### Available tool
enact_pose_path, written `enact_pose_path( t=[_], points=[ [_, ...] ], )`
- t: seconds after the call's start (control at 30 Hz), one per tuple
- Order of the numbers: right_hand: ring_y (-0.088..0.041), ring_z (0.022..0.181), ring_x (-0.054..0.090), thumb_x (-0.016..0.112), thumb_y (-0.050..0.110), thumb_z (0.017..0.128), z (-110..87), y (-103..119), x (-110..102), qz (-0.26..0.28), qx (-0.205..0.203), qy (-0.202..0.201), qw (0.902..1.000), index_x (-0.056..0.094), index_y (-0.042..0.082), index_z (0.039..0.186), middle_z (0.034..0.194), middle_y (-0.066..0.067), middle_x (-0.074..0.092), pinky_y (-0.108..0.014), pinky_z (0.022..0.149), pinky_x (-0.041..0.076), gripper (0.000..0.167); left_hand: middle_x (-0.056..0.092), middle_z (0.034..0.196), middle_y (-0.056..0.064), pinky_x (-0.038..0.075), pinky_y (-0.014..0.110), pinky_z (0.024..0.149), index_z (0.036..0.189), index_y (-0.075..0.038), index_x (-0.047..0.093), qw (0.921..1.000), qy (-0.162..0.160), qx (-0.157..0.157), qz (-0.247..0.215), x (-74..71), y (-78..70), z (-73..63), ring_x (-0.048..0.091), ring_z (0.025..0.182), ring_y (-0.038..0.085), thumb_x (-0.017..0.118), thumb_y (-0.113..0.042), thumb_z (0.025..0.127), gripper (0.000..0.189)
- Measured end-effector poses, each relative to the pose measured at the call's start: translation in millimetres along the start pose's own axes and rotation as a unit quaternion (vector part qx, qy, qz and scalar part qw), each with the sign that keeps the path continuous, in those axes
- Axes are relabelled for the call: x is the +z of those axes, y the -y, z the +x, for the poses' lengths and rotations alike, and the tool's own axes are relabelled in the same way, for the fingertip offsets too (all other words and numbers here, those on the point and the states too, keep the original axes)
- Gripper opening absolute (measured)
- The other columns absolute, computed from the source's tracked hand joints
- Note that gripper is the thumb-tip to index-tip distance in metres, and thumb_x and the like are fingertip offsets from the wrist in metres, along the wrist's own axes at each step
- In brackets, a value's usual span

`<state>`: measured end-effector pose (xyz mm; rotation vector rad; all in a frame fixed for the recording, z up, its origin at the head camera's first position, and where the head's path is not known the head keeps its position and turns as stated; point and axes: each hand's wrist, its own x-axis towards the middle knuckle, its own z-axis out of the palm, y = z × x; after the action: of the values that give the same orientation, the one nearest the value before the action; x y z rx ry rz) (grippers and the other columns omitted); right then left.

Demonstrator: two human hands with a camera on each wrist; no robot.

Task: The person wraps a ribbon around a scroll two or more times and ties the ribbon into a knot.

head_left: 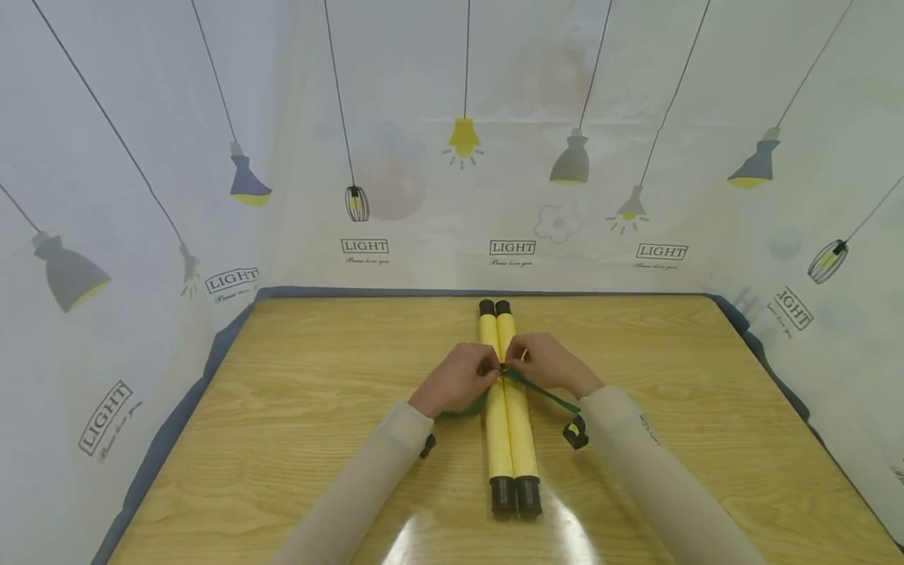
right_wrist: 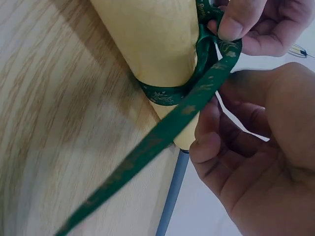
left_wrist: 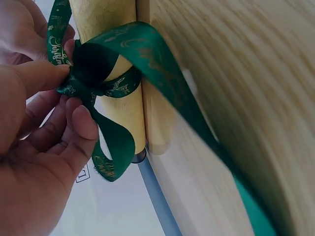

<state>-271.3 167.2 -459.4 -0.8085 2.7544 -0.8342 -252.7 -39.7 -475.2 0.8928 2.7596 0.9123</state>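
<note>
Two yellow tubes with black end caps lie side by side on the wooden table. A green ribbon with gold print is wrapped around them and crosses over itself on top. My left hand pinches the ribbon at the crossing, where a small loop hangs in the left wrist view. My right hand meets it from the other side, its curled fingers gripping the ribbon by the loop. One long ribbon tail runs down toward the table. Some fingertips are hidden behind the ribbon.
The wooden table extends around the tubes, with a blue edge along the back. White sheets printed with lamps stand behind and at both sides. Small black devices sit by the wrists.
</note>
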Motion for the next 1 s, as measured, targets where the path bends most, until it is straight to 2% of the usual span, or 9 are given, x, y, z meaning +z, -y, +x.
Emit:
enact_pose_path(
  t=[0.1, 0.23, 0.43, 0.6, 0.7, 0.87, 0.93, 1.0],
  points=[
    [-0.014, 0.081, 0.062, 0.062, 0.010, 0.102, 0.5, -1, 0, 0.007, 0.003, -0.001, 1.0000, 0.068, 0.008, 0.097, 0.093, -0.006, 0.070, -0.032, 0.072, 0.052, 0.008, 0.070, 0.092, -0.001, 0.050, 0.020, 0.066, 0.099, -0.011, 0.071, 1.0000, -0.008, 0.000, -0.003, 1.6, -0.3, 1.7, 0.059, 0.076, 0.006, 0.065, -0.015, 0.102, 0.008],
    [-0.015, 0.083, 0.062, 0.060, 0.012, 0.103, -0.2, -1, 0, 0.036, 0.019, -0.002, 0.9992, 0.067, 0.008, 0.099, 0.094, -0.006, 0.070, -0.033, 0.075, 0.052, 0.009, 0.073, 0.092, 0.001, 0.051, 0.018, 0.067, 0.096, -0.009, 0.072, 0.9992, -0.036, -0.008, -0.014, 5.9, -2.2, 4.9, 0.062, 0.076, 0.006, 0.069, -0.016, 0.100, 0.008],
    [-0.016, 0.086, 0.063, 0.059, 0.013, 0.104, -3.4, 4, -2, 0.104, 0.048, -0.002, 0.9934, 0.068, 0.006, 0.100, 0.097, -0.008, 0.071, -0.035, 0.079, 0.054, 0.013, 0.075, 0.087, 0.005, 0.051, 0.017, 0.062, 0.091, -0.006, 0.073, 0.9941, -0.092, -0.048, -0.033, 13.0, -8.0, 9.5, 0.063, 0.071, 0.007, 0.074, -0.014, 0.095, 0.009],
    [-0.018, 0.088, 0.064, 0.057, 0.014, 0.105, -5.5, 6, -1, 0.152, 0.088, -0.001, 0.9845, 0.071, 0.002, 0.105, 0.102, -0.011, 0.072, -0.032, 0.079, 0.054, 0.018, 0.075, 0.088, 0.009, 0.052, 0.017, 0.059, 0.090, -0.005, 0.071, 0.9887, -0.121, -0.074, -0.048, 17.9, -11.7, 10.6, 0.064, 0.068, 0.008, 0.071, -0.009, 0.095, 0.007],
    [-0.019, 0.086, 0.064, 0.056, 0.016, 0.106, -7.0, 5, 0, 0.211, 0.135, 0.001, 0.9680, 0.069, -0.001, 0.114, 0.103, -0.013, 0.070, -0.031, 0.077, 0.056, 0.023, 0.074, 0.089, 0.010, 0.052, 0.017, 0.057, 0.090, -0.004, 0.069, 0.9867, -0.130, -0.084, -0.050, 20.2, -13.1, 11.0, 0.064, 0.067, 0.009, 0.069, -0.008, 0.095, 0.007],
    [-0.015, 0.082, 0.065, 0.053, 0.014, 0.107, -10.5, 2, 3, 0.331, 0.213, 0.002, 0.9195, 0.060, -0.005, 0.131, 0.097, -0.010, 0.069, -0.027, 0.076, 0.058, 0.032, 0.071, 0.084, 0.009, 0.049, 0.016, 0.053, 0.088, -0.005, 0.064, 0.9856, -0.136, -0.089, -0.046, 24.1, -12.6, 11.9, 0.060, 0.063, 0.007, 0.067, -0.010, 0.097, 0.010],
    [-0.014, 0.082, 0.065, 0.053, 0.012, 0.107, -11.7, -1, 4, 0.352, 0.221, 0.010, 0.9093, 0.058, -0.005, 0.135, 0.097, -0.009, 0.070, -0.026, 0.075, 0.058, 0.034, 0.070, 0.083, 0.008, 0.048, 0.016, 0.052, 0.087, -0.005, 0.063, 0.9859, -0.137, -0.084, -0.046, 24.8, -12.5, 12.2, 0.059, 0.061, 0.007, 0.067, -0.009, 0.097, 0.011],
    [-0.014, 0.082, 0.065, 0.053, 0.013, 0.106, -12.9, -4, 6, 0.358, 0.226, 0.019, 0.9059, 0.060, -0.003, 0.136, 0.098, -0.009, 0.070, -0.025, 0.074, 0.056, 0.035, 0.069, 0.082, 0.008, 0.048, 0.015, 0.052, 0.087, -0.005, 0.062, 0.9863, -0.138, -0.078, -0.046, 25.5, -12.4, 12.4, 0.059, 0.061, 0.006, 0.067, -0.008, 0.097, 0.011]
  ],
)
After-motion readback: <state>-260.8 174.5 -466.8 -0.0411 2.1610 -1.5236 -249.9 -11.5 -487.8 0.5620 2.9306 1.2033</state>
